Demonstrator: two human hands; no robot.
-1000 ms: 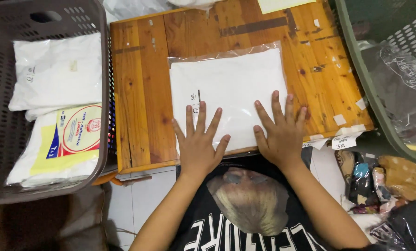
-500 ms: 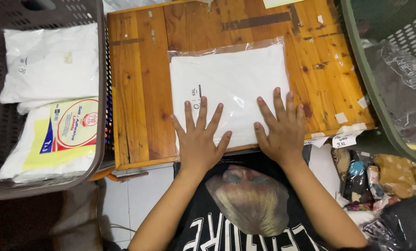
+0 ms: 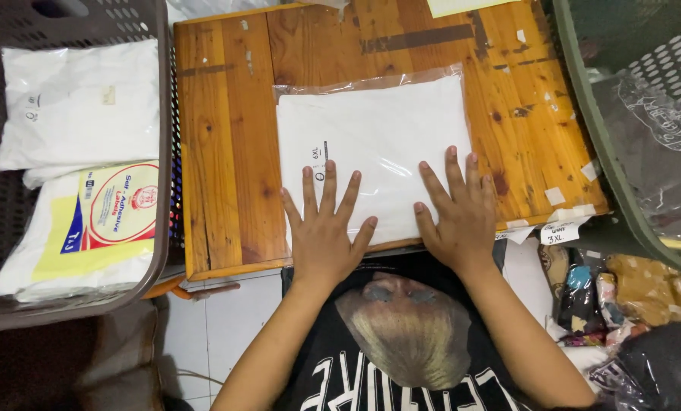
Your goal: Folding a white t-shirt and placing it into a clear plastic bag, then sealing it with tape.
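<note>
Both hands stay almost where they were half a second ago, only the view has shifted a little, so the table sits slightly more to the left in the picture. The left hand lies flat with its fingers spread on the near left part of a white folded garment in a clear plastic bag. The right hand lies flat in the same way on the near right part of the bag, with its outer fingers reaching over the right edge onto the wood. The two hands are apart, palms down, and they press on the bag; they do not grip anything.

The bag rests in the middle of a small wooden table, near the edge closest to the person, and its open clear flap points to the far side. A small dark mark is on the bag close to the left fingertips.

At the left stands a grey plastic basket with more bagged white garments and a flat white and yellow packet inside (the packet lies on top of another white bundle). At the right stands a green basket with clear plastic bags in it. Small paper labels stick at the near right corner of the table.
</note>
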